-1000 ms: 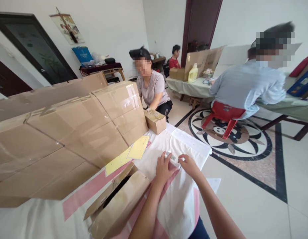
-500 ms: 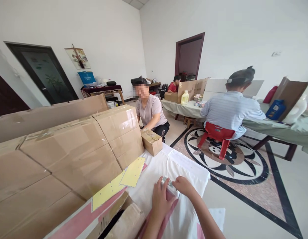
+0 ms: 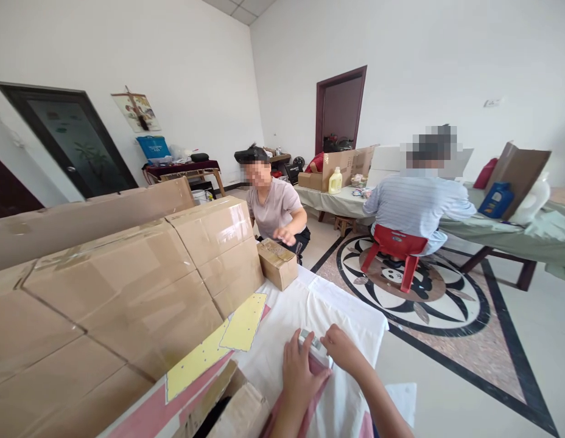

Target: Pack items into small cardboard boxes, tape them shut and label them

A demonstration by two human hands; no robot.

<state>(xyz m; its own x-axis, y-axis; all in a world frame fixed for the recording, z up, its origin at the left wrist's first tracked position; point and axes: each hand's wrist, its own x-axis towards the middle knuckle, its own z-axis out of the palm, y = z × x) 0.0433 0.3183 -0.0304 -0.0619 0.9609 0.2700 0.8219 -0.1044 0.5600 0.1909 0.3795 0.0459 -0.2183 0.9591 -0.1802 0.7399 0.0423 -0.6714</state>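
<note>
A small white, box-like thing with a grey-green top (image 3: 316, 345) lies on the white tablecloth near the table's right edge. What kind of thing it is I cannot make out. My left hand (image 3: 299, 372) grips it from the left, thumb on the near side and fingers over the far side. Against its right side is my right hand (image 3: 341, 348), fingers curled tightly; whether anything is pinched in them is hidden.
A wall of cardboard boxes (image 3: 140, 286) lines the table's left side. Yellow dotted paper (image 3: 243, 322), an opened carton (image 3: 239, 404) and a small taped carton (image 3: 277, 263) are on the table. One person (image 3: 276, 207) crouches beyond; another (image 3: 414, 194) sits on a red stool (image 3: 396, 240).
The crouching person's hand has lifted off the small taped carton. The person in red has sunk lower behind the far cardboard. My hands stay around the white thing; the view has shifted slightly.
</note>
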